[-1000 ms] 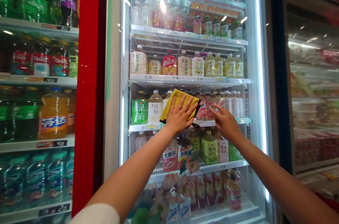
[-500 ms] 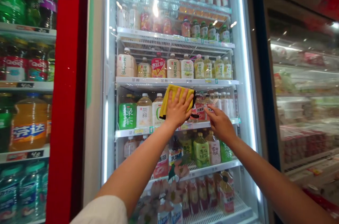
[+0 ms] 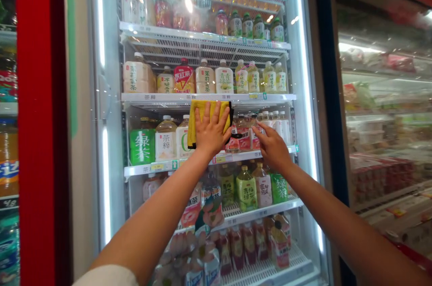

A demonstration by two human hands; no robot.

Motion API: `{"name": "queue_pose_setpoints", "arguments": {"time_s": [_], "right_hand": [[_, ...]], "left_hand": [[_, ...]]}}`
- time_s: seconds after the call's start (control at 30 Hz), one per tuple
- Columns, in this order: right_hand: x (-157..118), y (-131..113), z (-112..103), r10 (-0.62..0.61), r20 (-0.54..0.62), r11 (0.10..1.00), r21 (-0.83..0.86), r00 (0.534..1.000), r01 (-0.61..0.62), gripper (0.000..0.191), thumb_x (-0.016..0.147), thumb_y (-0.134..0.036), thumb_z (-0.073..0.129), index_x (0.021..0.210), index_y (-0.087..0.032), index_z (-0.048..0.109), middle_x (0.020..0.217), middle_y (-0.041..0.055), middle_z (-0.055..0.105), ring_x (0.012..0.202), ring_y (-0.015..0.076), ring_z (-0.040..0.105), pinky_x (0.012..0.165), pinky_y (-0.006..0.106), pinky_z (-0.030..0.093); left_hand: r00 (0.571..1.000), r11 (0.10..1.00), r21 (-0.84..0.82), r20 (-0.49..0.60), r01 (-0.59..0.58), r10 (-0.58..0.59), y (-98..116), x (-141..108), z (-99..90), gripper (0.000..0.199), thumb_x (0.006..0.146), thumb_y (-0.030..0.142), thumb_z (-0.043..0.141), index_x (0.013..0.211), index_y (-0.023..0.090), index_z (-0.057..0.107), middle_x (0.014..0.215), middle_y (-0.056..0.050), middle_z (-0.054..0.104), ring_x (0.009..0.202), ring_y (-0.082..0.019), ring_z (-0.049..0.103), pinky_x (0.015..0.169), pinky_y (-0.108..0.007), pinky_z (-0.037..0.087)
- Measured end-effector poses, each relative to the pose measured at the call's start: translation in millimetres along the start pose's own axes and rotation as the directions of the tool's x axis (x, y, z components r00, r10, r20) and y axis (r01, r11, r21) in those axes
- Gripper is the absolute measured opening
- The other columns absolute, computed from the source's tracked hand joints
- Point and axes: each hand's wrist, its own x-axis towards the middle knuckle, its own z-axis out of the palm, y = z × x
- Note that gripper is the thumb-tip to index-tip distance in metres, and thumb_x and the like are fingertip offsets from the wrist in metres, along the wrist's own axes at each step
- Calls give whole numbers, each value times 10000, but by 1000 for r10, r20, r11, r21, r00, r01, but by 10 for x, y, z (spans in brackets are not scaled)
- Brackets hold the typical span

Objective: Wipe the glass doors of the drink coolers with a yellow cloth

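Observation:
My left hand (image 3: pixel 211 132) lies flat with spread fingers on a yellow cloth (image 3: pixel 196 119) with black edging, pressing it against the glass door (image 3: pixel 182 47) of a lit drinks cooler. A small dark loop sticks out from the cloth's right side. To the right, my right hand (image 3: pixel 272 145) is raised at the glass, its index finger extended and the other fingers partly curled; nothing shows in it. Behind the glass stand bottles, among them a green-labelled one (image 3: pixel 142 142) and several red-labelled ones between my hands.
A red cabinet frame (image 3: pixel 37 124) stands at the left, with more bottles beyond it. At the right is another lit cooler (image 3: pixel 381 142) with packaged goods. A white door frame with a light strip (image 3: pixel 105 178) runs beside the drinks.
The view has shifted, so the cooler, both hands and the cloth appear farther left. Against the bottles, the cloth and my left hand have moved little; the cloth looks more upright.

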Motion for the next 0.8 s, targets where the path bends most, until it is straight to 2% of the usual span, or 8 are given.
{"name": "queue_pose_setpoints", "arguments": {"time_s": [0.13, 0.2, 0.27, 0.4, 0.53, 0.6, 0.67, 0.8], "right_hand": [[-67, 265, 0, -59, 8, 998, -6, 998, 59, 587, 904, -48, 471, 1459, -218, 566, 1525, 140, 529, 1373, 300, 506, 1072, 497, 508], [-104, 407, -4, -98, 17, 995, -8, 995, 98, 604, 898, -40, 476, 1464, -234, 556, 1528, 127, 527, 1383, 294, 491, 1064, 494, 506], [-124, 546, -19, -136, 25, 991, -20, 990, 136, 607, 894, -35, 479, 1462, -235, 556, 1532, 123, 522, 1383, 296, 484, 1060, 495, 498], [-130, 823, -73, -182, 6, 982, -54, 983, 182, 567, 906, -47, 474, 1429, -233, 587, 1490, 127, 559, 1330, 301, 515, 1035, 487, 488], [-163, 1101, -110, -206, -21, 977, -61, 978, 205, 543, 910, -56, 485, 1410, -230, 602, 1462, 122, 588, 1308, 297, 529, 1023, 472, 486], [-181, 1215, -113, -222, -16, 973, -63, 975, 221, 557, 902, -45, 482, 1409, -241, 602, 1470, 116, 586, 1319, 294, 525, 1021, 474, 485], [-177, 1293, -114, -242, 4, 968, -65, 970, 241, 574, 894, -27, 476, 1408, -249, 604, 1477, 112, 586, 1330, 291, 521, 1017, 472, 485], [-126, 1362, -134, -262, 46, 962, -62, 964, 265, 574, 894, -21, 483, 1404, -251, 612, 1480, 114, 592, 1323, 281, 534, 1015, 461, 489]], "left_hand": [[966, 971, -3, 101, -240, 239, -2, -313, -6, 711, 948, 505, 569, 1603, 353, 338, 1697, -12, 290, 1599, -308, 142, 1299, -583, -13], [975, 980, -3, 100, -199, 198, -35, -304, -16, 692, 950, 510, 556, 1595, 362, 353, 1694, -3, 300, 1600, -295, 144, 1299, -575, -29], [998, 999, 3, 52, -45, 44, 8, -114, 34, 683, 958, 502, 537, 1598, 355, 351, 1707, -2, 263, 1605, -302, 104, 1291, -597, -55], [976, 977, 5, -47, 214, -214, 401, 404, 289, 710, 968, 467, 522, 1625, 327, 290, 1734, -12, 156, 1609, -333, 22, 1270, -643, -98], [999, 999, 37, 42, 12, -14, 799, 348, 439, 711, 973, 476, 524, 1625, 317, 290, 1727, -24, 188, 1609, -324, 37, 1283, -618, -60], [982, 987, 39, 120, -153, 147, 825, 194, 416, 697, 975, 501, 521, 1617, 340, 304, 1716, -10, 233, 1608, -298, 71, 1295, -580, -41], [964, 975, 38, 164, -219, 210, 763, 160, 374, 672, 978, 509, 513, 1606, 368, 320, 1707, 11, 263, 1607, -277, 97, 1300, -555, -40], [997, 998, 63, 68, 28, -33, 732, 576, 415, 675, 986, 485, 494, 1618, 360, 293, 1719, 2, 228, 1611, -296, 55, 1284, -602, -78]]}}
